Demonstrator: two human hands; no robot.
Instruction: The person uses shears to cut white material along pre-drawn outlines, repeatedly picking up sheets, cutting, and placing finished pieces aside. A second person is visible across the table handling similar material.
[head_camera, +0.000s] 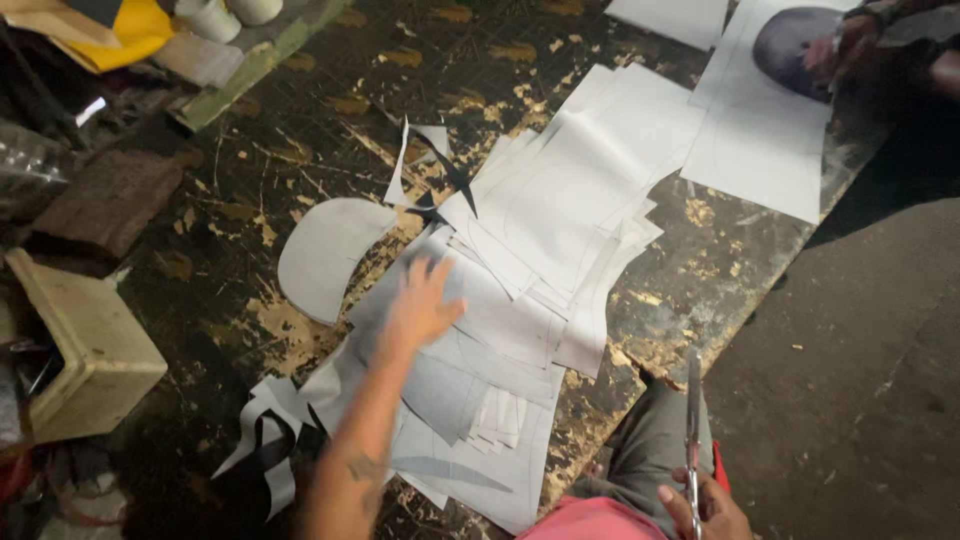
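1. The left hand (420, 305) lies flat with fingers spread on a messy pile of grey-white cut sheets (520, 260) in the middle of the dark, scratched worktop (330, 120).
2. The right hand (705, 505) is closed around long scissors (693, 420), past the worktop's near edge.
3. A curved cut piece (325, 255) lies just left of the pile.

Dark worn worktable (330, 130), paint flaked yellow, fills centre. Grey concrete floor (850, 380) lower right. Cream box (85, 345) at left edge. Dim light.
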